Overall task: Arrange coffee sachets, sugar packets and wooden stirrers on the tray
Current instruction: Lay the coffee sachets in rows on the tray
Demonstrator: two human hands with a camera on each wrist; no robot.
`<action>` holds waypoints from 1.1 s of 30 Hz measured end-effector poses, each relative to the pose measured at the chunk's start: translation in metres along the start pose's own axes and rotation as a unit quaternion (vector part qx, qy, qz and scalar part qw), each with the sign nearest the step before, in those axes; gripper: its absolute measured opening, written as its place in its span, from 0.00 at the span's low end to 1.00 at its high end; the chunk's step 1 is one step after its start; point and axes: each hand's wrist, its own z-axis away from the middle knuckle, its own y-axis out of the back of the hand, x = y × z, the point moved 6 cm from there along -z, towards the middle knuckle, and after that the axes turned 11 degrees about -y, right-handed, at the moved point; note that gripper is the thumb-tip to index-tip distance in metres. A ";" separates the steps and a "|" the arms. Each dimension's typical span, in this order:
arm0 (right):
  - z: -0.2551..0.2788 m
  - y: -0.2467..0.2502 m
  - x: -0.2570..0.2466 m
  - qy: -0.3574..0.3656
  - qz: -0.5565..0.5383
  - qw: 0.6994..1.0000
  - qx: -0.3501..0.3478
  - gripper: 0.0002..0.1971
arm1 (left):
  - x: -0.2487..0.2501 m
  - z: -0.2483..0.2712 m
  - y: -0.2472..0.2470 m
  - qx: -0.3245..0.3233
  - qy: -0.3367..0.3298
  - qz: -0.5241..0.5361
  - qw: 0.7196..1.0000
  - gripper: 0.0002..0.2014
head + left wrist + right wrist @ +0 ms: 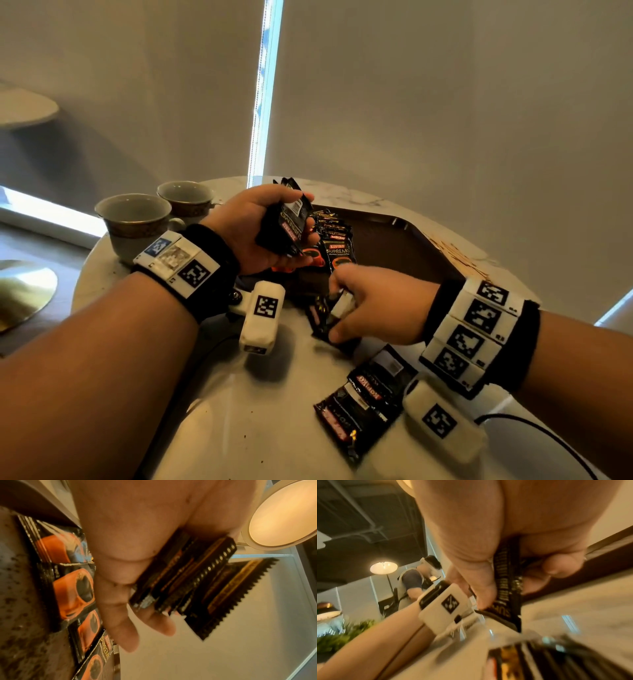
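Loose sachets [363,397] near tray [424,246]: light, slick foil, pinch by edge; right hand [373,305] pinches one, left hand [270,229] grips a stack [284,226].

The left hand [270,229] is raised palm-up, fingers curled round a bundle of coffee sachets [284,226]. The right hand [373,301] reaches low — apparently pinching one sachet [506,592].

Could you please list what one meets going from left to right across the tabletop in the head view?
Two cups → left hand gripping coffee sachets → right hand pinching a sachet → wooden stirrers.
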 end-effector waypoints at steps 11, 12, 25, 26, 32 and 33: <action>-0.008 0.058 -0.004 0.143 -0.307 0.932 0.126 0.27 | -0.023 0.013 -0.029 -0.109 0.063 -0.059 0.990 0.21; -0.007 0.060 -0.004 0.149 -0.319 0.924 0.148 0.28 | -0.022 0.014 -0.030 -0.102 0.057 -0.061 0.991 0.20; 0.007 0.061 -0.025 0.229 -0.118 0.927 0.272 0.27 | -0.016 0.014 -0.046 -0.105 -0.027 0.041 0.993 0.16; 0.005 0.062 -0.025 0.228 -0.117 0.923 0.286 0.24 | -0.016 0.015 -0.049 -0.114 -0.035 0.046 0.992 0.16; 0.012 0.060 -0.006 0.157 -0.119 0.947 0.252 0.26 | -0.011 0.002 -0.030 -0.019 -0.068 -0.003 0.998 0.16; 0.017 0.057 -0.001 0.099 -0.074 0.967 0.223 0.30 | -0.007 0.000 -0.023 0.017 -0.078 -0.003 0.997 0.15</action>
